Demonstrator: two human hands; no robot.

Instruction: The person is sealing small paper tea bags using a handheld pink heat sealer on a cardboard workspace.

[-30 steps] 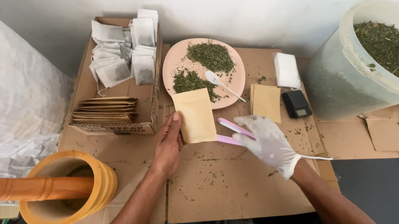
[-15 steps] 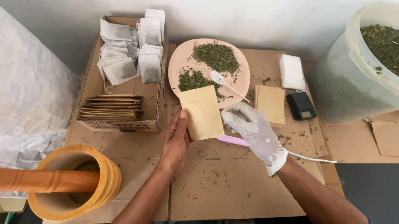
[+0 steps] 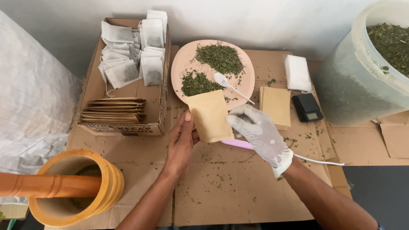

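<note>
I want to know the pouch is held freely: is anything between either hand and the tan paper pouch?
Nothing visible. The bare left hand touches the pouch at its left edge, and the gloved right hand meets its right edge. A pink tool lies under the right hand, not between.

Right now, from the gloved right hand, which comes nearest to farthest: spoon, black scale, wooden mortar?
1. Spoon, just above the right hand, on the pink plate.
2. Black scale, to its right.
3. Wooden mortar, far left.
</note>
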